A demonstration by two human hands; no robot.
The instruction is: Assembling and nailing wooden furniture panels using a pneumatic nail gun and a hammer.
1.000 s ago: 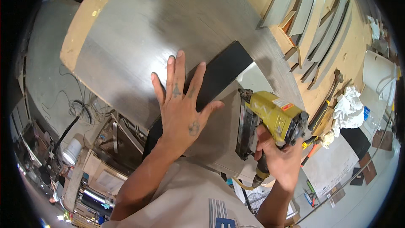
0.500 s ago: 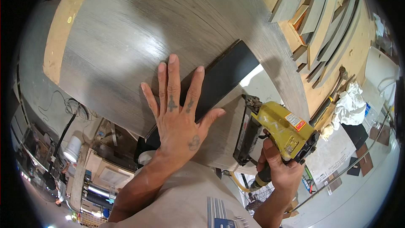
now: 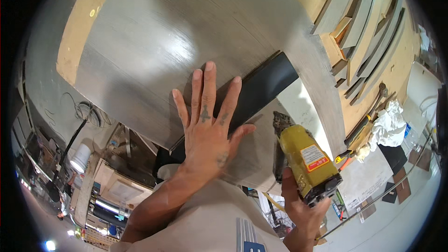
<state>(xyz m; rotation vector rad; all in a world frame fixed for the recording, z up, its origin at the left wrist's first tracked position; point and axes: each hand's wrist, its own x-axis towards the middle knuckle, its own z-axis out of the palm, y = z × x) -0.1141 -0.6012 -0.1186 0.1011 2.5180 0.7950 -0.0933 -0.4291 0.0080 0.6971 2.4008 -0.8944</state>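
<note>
Two hands | left hand [image 3: 207, 130] flat, released on grey panel [image 3: 186, 32] | right hand [image 3: 305, 207] grasping yellow nailer [image 3: 305, 158] | workshop floor [image 3: 401, 214]

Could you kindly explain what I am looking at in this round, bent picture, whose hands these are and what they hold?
No machine is at work here; the picture comes from a wide fisheye camera worn on a person's head, looking down at that person's own two bare hands. That lens bends straight edges near the rim. The left hand lies flat with fingers spread on a large grey wood-grain panel, its fingers reaching across a black strip that runs slantwise between that panel and a smaller grey panel nearer the body. The right hand grips a yellow nail gun, its nose pointing toward the smaller panel. To the right lie stacked wood strips and a white rag.
</note>
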